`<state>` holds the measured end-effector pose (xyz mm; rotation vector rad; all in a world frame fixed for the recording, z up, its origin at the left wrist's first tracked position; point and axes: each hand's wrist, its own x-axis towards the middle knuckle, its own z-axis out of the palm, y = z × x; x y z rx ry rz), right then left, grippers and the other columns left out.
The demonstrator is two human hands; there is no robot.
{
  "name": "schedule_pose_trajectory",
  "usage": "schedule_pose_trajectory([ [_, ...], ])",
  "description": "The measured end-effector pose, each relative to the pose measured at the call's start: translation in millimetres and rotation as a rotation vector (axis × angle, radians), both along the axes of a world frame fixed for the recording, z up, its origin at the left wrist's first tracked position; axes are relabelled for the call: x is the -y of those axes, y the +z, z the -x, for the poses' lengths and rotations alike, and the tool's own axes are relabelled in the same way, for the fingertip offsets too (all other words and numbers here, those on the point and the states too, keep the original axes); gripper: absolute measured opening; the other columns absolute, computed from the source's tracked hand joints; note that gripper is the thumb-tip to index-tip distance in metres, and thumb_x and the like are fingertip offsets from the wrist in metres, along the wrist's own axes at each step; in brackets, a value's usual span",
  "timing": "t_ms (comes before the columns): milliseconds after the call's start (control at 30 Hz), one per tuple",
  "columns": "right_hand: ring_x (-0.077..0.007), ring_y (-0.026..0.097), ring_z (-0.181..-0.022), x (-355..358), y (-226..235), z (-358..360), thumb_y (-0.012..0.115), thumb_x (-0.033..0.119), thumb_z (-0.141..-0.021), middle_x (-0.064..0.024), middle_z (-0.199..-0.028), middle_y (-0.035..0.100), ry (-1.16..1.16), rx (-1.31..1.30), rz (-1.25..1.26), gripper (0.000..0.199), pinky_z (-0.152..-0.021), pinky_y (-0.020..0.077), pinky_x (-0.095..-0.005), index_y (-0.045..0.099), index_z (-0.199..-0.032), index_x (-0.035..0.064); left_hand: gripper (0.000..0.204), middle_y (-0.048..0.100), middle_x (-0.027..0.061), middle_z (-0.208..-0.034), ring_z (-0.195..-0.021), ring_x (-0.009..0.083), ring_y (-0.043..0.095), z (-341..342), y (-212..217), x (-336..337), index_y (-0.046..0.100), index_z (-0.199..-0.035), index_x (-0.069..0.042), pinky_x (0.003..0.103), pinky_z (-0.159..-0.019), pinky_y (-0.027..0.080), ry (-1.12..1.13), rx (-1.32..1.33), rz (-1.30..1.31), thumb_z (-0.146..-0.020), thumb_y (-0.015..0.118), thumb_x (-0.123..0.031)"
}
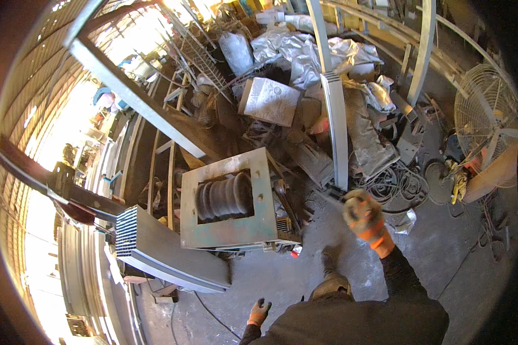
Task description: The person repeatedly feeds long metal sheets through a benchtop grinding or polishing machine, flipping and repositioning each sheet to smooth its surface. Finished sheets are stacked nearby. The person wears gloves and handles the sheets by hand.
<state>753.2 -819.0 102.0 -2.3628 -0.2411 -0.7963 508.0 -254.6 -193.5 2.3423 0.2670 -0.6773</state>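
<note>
My right hand (364,216), in a grey and orange work glove, is stretched forward and slightly blurred by motion. Its fingers are curled around something I cannot make out; a dark piece shows between them and the foot of a tall, ribbed stack of pale metal strips (335,129). Low in the picture, my left hand (259,312) wears a similar glove and hangs beside my body, fingers apart and holding nothing. Ahead and to the left is a machine with a worn green metal frame (230,236), whose square opening shows a row of dark, fuzzy round wheels (224,197).
A bundle of long metal profiles (175,261) lies left of the machine. Coiled cables (394,187) cover the floor at right, near a large caged fan (482,115). Farther back are a cardboard box (269,102) and silvery sheeting (296,54). A black cable (216,316) crosses the floor.
</note>
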Motion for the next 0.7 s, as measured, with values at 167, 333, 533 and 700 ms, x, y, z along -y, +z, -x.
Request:
schedule_pose_trajectory([
  [167, -0.0338, 0.078, -0.098, -136, 93, 80, 0.086, 0.0, -0.081, -0.0109, -0.112, 0.075, 0.436, -0.015, -0.046, 0.027, -0.084, 0.0645, -0.0422, 0.066, -0.098, 0.0069, 0.081, 0.067, 0.0266, -0.152, -0.136, 0.038, 0.069, -27, 24, 38, 0.057, -0.156, 0.005, 0.045, -0.114, 0.056, 0.123, 0.228, 0.358, -0.098, 0.087, -0.043],
  [333, -0.0293, 0.077, -0.108, -269, 200, 183, 0.091, 0.001, -0.081, -0.0173, -0.118, 0.077, 0.801, -0.059, -0.125, 0.025, -0.095, 0.0614, -0.04, 0.071, -0.096, 0.0039, 0.111, 0.052, 0.0304, -0.164, -0.151, 0.0439, 0.053, 5, 95, 33, 0.04, -0.169, 0.004, 0.048, -0.123, 0.046, 0.084, 0.763, 0.513, -0.087, 0.096, -0.047],
  [533, -0.0182, 0.068, -0.101, -383, 289, 251, 0.083, 0.004, -0.085, -0.0118, -0.119, 0.074, 1.027, 0.149, -0.61, 0.025, -0.088, 0.0544, -0.0321, 0.068, -0.103, 0.0083, 0.125, 0.054, 0.0312, -0.16, -0.15, 0.0434, 0.055, 115, 140, -37, 0.035, -0.169, 0.007, 0.05, -0.123, 0.046, 0.23, 0.967, 0.669, -0.077, 0.102, -0.043],
  [700, -0.0251, 0.063, -0.137, -435, 249, 242, 0.072, 0.009, -0.102, -0.0174, -0.15, 0.065, 0.779, 0.318, -0.586, 0.053, -0.113, 0.0533, -0.0435, 0.055, -0.151, -0.0002, 0.068, 0.077, 0.0184, -0.12, -0.11, 0.0275, 0.075, 183, 199, -112, 0.064, -0.141, 0.002, 0.042, -0.096, 0.06, 0.535, 1.135, 0.409, -0.093, 0.093, -0.038],
])
